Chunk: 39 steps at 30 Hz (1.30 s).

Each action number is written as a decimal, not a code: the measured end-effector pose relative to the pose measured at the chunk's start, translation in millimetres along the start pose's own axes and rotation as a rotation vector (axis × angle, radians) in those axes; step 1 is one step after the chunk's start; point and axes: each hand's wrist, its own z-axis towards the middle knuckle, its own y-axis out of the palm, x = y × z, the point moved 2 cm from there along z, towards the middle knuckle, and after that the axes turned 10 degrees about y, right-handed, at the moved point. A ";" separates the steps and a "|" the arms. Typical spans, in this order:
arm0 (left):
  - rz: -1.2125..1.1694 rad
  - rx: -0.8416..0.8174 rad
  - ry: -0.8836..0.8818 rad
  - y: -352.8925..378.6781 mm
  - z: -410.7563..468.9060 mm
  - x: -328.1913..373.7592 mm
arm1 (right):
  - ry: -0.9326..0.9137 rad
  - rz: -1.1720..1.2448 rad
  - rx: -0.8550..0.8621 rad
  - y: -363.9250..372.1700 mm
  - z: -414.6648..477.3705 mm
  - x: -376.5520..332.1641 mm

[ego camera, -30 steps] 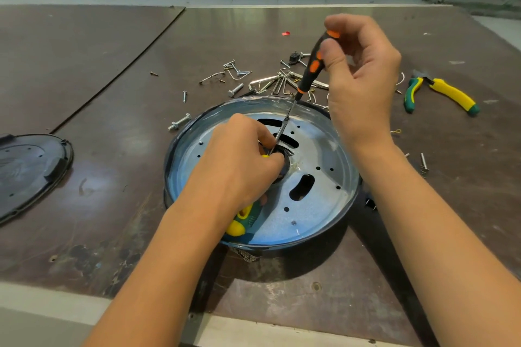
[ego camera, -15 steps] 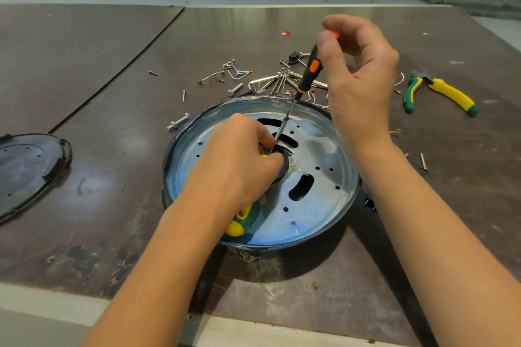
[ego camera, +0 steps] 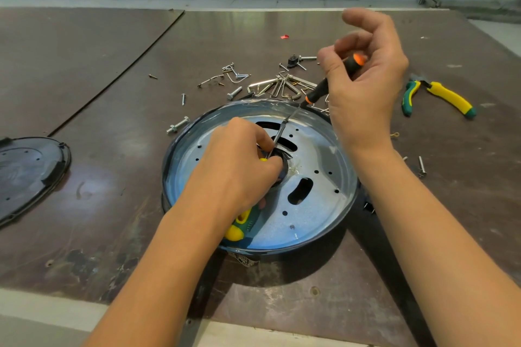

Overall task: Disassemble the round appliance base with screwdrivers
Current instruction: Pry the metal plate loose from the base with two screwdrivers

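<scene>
Fingers of the right hand [ego camera: 363, 87] have loosened since a moment ago. The index finger now stands lifted off the orange-black screwdriver [ego camera: 329, 84], whose handle is pinched between thumb and the other fingers and leans further right. The left hand [ego camera: 236, 166] stays at the middle of the round appliance base [ego camera: 345, 197], its grip closed round a yellow-green screwdriver [ego camera: 241, 224]. That makes two screwdrivers; the orange-black one's shaft runs down to the left fingers at the base's central hole. The base sits on the desk [ego camera: 112, 220], and the yellow-green handle lies inside its shallow dish. Beyond the base is a scatter of loose screws [ego camera: 282, 87]. Right of the base lies one pair of pliers [ego camera: 439, 94], and far left of it one black cover [ego camera: 28, 172].
</scene>
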 end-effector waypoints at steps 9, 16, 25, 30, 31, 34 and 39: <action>0.010 0.002 -0.003 0.1 1.3 -0.7 | 0.081 0.027 -0.151 9.4 -1.8 1.2; 0.002 -0.012 -0.004 1.1 0.8 -1.7 | 0.113 0.179 -0.187 5.7 -0.8 4.1; -0.006 -0.014 -0.010 0.6 0.9 -1.1 | 0.074 0.089 -0.070 2.9 0.9 3.3; -0.012 -0.019 -0.011 0.9 0.9 -1.2 | 0.023 0.036 -0.062 2.8 0.3 2.1; -0.009 -0.018 -0.009 0.8 1.1 -1.1 | 0.019 0.037 -0.054 2.2 1.0 2.6; -0.014 -0.018 -0.011 0.8 1.0 -1.2 | 0.028 0.040 -0.047 2.3 1.7 4.0; -0.015 -0.024 -0.011 0.9 1.6 -1.5 | 0.043 0.059 -0.058 3.5 0.4 2.9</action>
